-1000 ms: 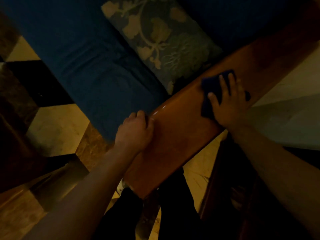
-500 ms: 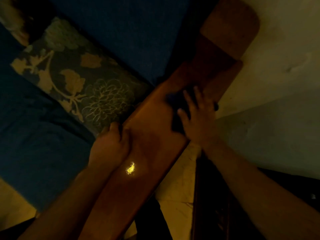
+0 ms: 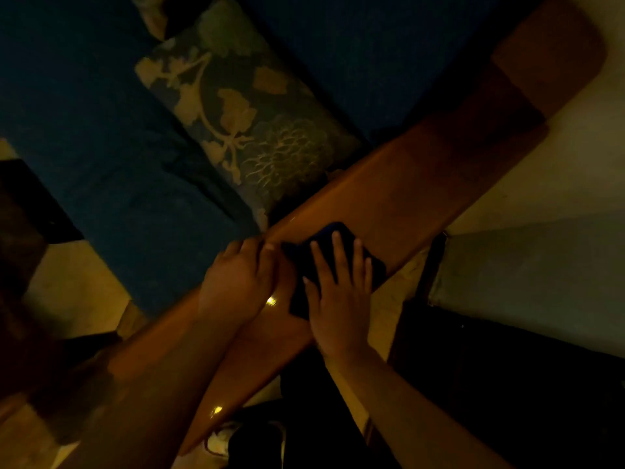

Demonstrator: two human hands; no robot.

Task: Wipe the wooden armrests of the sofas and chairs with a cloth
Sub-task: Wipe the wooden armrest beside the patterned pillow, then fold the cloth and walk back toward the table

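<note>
A broad polished wooden armrest (image 3: 416, 194) runs diagonally from the lower left to the upper right of the dim head view. A dark blue cloth (image 3: 324, 245) lies flat on it near the middle. My right hand (image 3: 340, 299) presses down on the cloth with fingers spread. My left hand (image 3: 240, 282) sits just left of the cloth, its fingers curled over the armrest's sofa-side edge.
The blue sofa seat (image 3: 101, 157) and a floral cushion (image 3: 243, 116) lie left of the armrest. A pale wall (image 3: 541, 214) stands to the right. Dark wooden furniture (image 3: 507, 384) is at the lower right; tiled floor (image 3: 77, 292) shows at the left.
My right hand has drawn the cloth back along the armrest toward me, from its far part to beside my left hand. The view has swung with my head.
</note>
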